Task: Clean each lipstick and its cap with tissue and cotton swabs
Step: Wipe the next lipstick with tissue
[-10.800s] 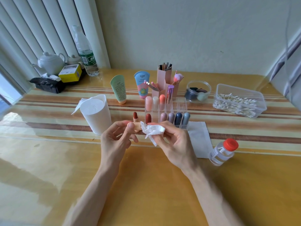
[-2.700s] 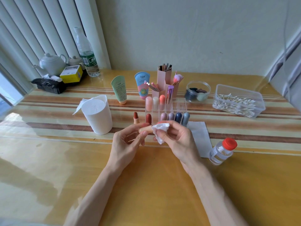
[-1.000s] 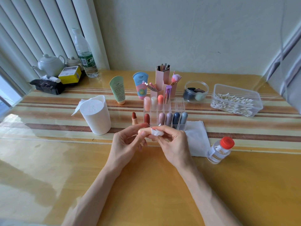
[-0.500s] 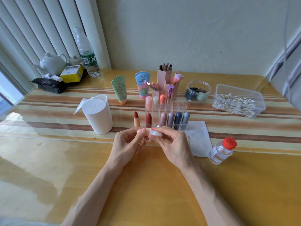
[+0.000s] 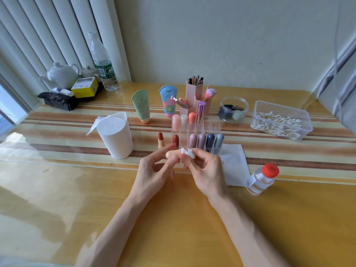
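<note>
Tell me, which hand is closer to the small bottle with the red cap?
The right. The right hand is just to the left of the bottle; the left hand sits farther left, beyond the right one.

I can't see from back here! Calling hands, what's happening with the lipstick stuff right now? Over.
Left hand holds peach cap. Right hand pinches tissue wad at cap's end. Uncapped lipstick stands nearby. Nothing in the way.

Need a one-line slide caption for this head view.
Left hand holds a peach lipstick cap; right hand pinches a tissue wad against its end.
</note>
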`<state>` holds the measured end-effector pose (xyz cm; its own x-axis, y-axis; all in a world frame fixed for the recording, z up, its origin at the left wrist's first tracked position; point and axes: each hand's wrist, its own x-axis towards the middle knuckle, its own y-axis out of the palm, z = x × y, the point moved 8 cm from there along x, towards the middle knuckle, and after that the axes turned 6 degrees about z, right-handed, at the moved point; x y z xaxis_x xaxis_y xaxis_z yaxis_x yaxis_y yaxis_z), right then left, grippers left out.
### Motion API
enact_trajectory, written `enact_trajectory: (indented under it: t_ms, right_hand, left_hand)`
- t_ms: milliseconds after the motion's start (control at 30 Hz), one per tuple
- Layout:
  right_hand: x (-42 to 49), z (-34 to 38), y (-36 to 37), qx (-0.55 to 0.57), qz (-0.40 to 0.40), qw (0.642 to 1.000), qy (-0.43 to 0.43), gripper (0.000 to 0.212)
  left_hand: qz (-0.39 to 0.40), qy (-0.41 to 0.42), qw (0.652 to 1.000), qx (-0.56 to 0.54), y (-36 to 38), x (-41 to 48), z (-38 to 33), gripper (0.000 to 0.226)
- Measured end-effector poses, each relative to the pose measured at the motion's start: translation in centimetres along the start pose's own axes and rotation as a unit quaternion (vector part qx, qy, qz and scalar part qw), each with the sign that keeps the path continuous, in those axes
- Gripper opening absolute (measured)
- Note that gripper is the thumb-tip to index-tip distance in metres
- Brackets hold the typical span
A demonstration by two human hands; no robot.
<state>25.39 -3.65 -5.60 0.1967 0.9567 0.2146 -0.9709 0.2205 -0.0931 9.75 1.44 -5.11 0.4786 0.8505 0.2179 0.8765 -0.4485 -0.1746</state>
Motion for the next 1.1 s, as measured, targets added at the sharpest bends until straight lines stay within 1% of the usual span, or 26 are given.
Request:
enact_trajectory:
  t_ms: [67,167,233,300,400,467,500,533,600,700,800,867,900,967,1100]
  right_hand:
    - [0.0,0.4,0.0,0.0,0.0,1.0,-0.004,0.006]
    - [-0.1,0.5,0.2,-0.006,-0.002,1.0,-0.003,0.007]
    - [0.0,0.2,0.1,-0.012,-0.007,1.0,0.008,0.011]
    - [0.0,-0.1,-0.1,-0.008,-0.006,1.0,0.02,0.018]
    - [0.1,-0.1,-0.2,0.003,-0.003,1.0,0.016,0.019]
    - [0.1,0.2,-0.1,0.002,-0.002,1.0,0.008,0.018]
    - [0.2,0.3,0.0,0.0,-0.002,1.0,0.006,0.018]
    - [0.2,0.2,0.0,-0.006,-0.004,1.0,0.003,0.017]
    - [0.2,0.2,-0.1,-0.021,-0.005,1.0,-0.001,0.017]
    - [0.1,0.1,-0.1,-0.026,0.0,1.0,0.004,0.017]
    - [0.1,0.4,-0.2,-0.02,-0.006,1.0,-0.006,0.011]
    - [0.1,0.5,-0.2,-0.019,-0.01,1.0,-0.009,0.008]
    - [0.1,0.6,-0.2,-0.019,-0.01,1.0,-0.012,0.009]
    - [0.1,0.7,-0.1,-0.037,-0.01,0.999,-0.02,0.015]
    - [0.3,0.2,0.0,-0.048,0.019,0.999,0.0,0.019]
  left_hand:
    - [-0.001,-0.008,1.0,-0.017,0.0,0.0,0.0,0.023]
    - [-0.011,0.012,1.0,0.024,-0.6,0.1,-0.2,0.018]
    - [-0.01,0.037,0.998,0.051,-0.6,0.0,-0.5,0.02]
    - [-0.01,0.044,0.997,0.06,-0.6,-0.1,-0.7,0.025]
    - [-0.004,0.014,1.0,0.018,-0.2,0.0,-0.5,0.027]
    - [-0.005,-0.021,1.0,-0.02,-0.2,0.1,0.1,0.021]
    - [-0.011,-0.027,0.999,-0.017,-0.3,0.1,0.2,0.022]
    - [-0.015,-0.025,1.0,-0.005,-0.3,0.1,0.2,0.022]
    - [-0.014,-0.004,1.0,0.019,-0.4,0.1,0.0,0.013]
    - [-0.002,0.03,0.999,0.034,-0.4,0.0,-0.4,0.015]
    - [-0.009,0.014,1.0,0.008,-0.4,0.1,-0.4,0.023]
    - [-0.016,-0.019,0.999,-0.034,-0.4,0.1,-0.2,0.023]
    - [-0.02,-0.037,0.998,-0.044,-0.5,0.0,0.1,0.023]
    - [-0.034,-0.052,0.998,-0.027,-0.8,0.0,0.5,0.032]
    - [-0.047,-0.007,0.999,-0.006,-1.4,0.0,0.2,0.018]
